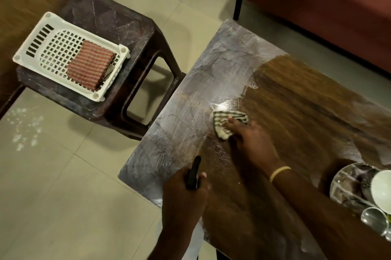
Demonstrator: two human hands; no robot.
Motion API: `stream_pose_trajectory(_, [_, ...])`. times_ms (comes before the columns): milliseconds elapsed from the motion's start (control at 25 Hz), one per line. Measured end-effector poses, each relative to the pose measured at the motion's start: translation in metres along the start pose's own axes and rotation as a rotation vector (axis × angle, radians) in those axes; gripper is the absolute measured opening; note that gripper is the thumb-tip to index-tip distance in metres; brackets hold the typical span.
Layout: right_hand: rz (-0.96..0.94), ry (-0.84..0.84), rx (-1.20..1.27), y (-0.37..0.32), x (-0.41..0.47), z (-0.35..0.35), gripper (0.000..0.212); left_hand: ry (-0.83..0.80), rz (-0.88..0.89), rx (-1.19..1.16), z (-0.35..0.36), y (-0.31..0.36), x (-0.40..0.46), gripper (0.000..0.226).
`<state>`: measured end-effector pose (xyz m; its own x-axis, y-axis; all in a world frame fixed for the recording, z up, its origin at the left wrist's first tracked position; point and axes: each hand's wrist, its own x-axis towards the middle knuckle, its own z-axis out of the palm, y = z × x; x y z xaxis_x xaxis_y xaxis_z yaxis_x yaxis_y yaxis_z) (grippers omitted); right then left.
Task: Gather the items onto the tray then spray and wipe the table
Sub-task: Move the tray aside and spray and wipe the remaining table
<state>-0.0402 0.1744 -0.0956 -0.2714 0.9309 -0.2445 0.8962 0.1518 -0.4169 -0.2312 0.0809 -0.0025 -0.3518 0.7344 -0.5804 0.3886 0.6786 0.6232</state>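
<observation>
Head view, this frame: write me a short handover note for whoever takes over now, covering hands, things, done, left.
Right hand: presses the striped cloth on the table, mid-wipe.
Left hand: grips a black spray trigger; the bottle itself is hidden.
Tray with white cup and other items sits at the table's near right end.
Done: items look gathered, table sprayed, far right part looks wiped.
Left: wipe the whitish, smeared left part and near edge.

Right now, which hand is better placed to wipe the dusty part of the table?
Right hand: it presses the striped cloth on the table beside the dusty part. The left hand holds a black handle.
</observation>
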Motion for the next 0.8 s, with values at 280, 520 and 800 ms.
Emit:
stream_pose_trajectory(280, [0.226,0.205,0.075,0.012,0.045,-0.007,0.043,0.037,-0.255,0.021,-0.01,-0.018,0.013,0.033])
stream_pose_trajectory(520, [-0.103,-0.18,0.028,-0.036,-0.082,0.023,0.061,0.064,-0.184,0.06,-0.022,-0.021,0.008,0.021])
stream_pose_trajectory(800, [0.186,0.159,-0.011,-0.024,0.053,-0.005,0.039,0.098,-0.393,-0.046,-0.031,-0.039,0.017,0.026])
